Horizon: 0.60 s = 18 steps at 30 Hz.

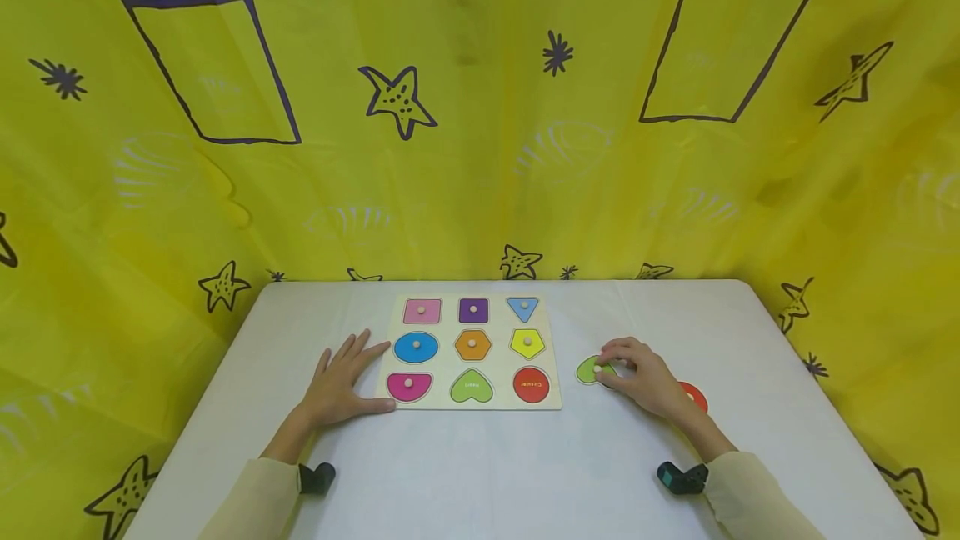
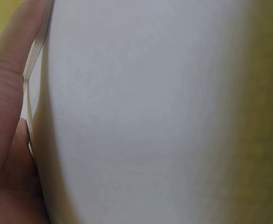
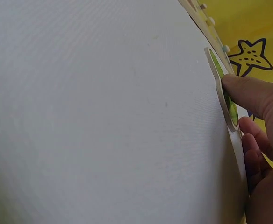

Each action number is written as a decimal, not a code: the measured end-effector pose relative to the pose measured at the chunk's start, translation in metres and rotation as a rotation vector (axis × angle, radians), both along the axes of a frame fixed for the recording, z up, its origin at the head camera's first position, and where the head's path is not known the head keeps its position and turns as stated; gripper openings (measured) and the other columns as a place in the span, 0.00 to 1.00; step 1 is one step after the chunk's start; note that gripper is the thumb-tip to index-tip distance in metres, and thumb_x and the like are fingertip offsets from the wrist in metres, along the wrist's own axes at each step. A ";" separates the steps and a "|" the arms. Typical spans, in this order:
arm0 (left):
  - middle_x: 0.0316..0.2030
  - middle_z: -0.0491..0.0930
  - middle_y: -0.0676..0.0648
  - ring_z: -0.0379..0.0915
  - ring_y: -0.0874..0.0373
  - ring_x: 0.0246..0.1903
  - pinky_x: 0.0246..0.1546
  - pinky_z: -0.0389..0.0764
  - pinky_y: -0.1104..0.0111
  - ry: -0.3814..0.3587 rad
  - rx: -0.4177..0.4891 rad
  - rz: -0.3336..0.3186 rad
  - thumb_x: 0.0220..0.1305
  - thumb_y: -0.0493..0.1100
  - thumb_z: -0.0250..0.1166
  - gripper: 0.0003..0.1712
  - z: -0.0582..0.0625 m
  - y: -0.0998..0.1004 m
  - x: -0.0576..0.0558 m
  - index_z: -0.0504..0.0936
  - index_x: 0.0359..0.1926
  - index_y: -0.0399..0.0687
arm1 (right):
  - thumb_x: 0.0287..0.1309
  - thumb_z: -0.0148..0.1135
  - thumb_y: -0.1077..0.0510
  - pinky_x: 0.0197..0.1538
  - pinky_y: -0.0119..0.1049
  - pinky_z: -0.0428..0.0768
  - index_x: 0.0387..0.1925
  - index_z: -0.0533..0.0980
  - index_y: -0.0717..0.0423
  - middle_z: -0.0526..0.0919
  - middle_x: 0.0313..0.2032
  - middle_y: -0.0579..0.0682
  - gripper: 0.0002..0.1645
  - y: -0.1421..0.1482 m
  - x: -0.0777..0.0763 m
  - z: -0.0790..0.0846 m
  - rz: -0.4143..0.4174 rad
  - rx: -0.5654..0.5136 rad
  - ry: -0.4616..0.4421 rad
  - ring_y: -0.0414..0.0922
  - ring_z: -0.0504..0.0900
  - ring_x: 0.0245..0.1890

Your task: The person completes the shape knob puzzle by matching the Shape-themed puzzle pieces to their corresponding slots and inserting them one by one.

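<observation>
A pale wooden shape puzzle board (image 1: 442,404) lies flat on the table. Its front row shows a magenta half-round piece (image 1: 420,394) with a knob, then a green heart spot (image 1: 471,390) and a red circle spot (image 1: 531,390), both printed with a word and without knobs. My left hand (image 1: 337,386) is spread, thumb and forefinger at the board's left edge. To the right of the board, my right hand (image 1: 645,377) pinches the white knob of a green heart piece (image 1: 587,371). The right wrist view has that heart piece (image 3: 233,112) lying close along the tabletop, thumb over it.
A red round piece (image 1: 696,396) lies partly hidden under the right forearm. Several other knobbed pieces, such as the orange hexagon (image 1: 465,348), sit in the board. Yellow patterned cloth (image 1: 465,190) hangs behind the white table (image 1: 495,473) and at both sides.
</observation>
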State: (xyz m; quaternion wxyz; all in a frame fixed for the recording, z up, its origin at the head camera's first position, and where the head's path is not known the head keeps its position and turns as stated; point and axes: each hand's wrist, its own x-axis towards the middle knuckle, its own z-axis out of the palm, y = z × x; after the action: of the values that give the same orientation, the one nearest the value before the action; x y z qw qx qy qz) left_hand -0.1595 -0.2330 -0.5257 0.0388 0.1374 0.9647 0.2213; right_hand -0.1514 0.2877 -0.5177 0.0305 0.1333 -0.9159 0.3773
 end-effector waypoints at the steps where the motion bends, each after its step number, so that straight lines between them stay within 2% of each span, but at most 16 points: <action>1: 0.79 0.52 0.36 0.40 0.32 0.78 0.72 0.33 0.30 0.000 0.000 0.001 0.46 0.74 0.74 0.59 0.000 0.000 0.000 0.67 0.77 0.58 | 0.57 0.77 0.56 0.53 0.43 0.79 0.38 0.86 0.46 0.82 0.52 0.50 0.08 0.000 0.000 0.000 0.001 0.001 0.001 0.52 0.78 0.55; 11: 0.79 0.51 0.36 0.39 0.32 0.78 0.72 0.33 0.30 -0.008 0.004 0.006 0.46 0.73 0.74 0.60 0.004 0.002 0.002 0.67 0.77 0.57 | 0.58 0.77 0.56 0.53 0.44 0.79 0.36 0.85 0.45 0.82 0.52 0.51 0.06 -0.002 0.001 0.003 -0.006 0.000 0.011 0.53 0.78 0.54; 18: 0.78 0.53 0.33 0.41 0.30 0.77 0.71 0.35 0.29 0.016 0.013 -0.005 0.45 0.73 0.74 0.60 0.006 0.003 0.004 0.68 0.76 0.55 | 0.58 0.77 0.57 0.53 0.44 0.78 0.36 0.86 0.45 0.82 0.51 0.50 0.06 -0.002 0.000 -0.005 -0.019 -0.003 0.013 0.52 0.78 0.55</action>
State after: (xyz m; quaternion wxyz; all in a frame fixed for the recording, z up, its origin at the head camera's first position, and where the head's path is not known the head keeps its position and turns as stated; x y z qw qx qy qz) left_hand -0.1552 -0.2299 -0.5197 0.0307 0.1416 0.9632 0.2264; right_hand -0.1514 0.2860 -0.5231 0.0400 0.1271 -0.9164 0.3774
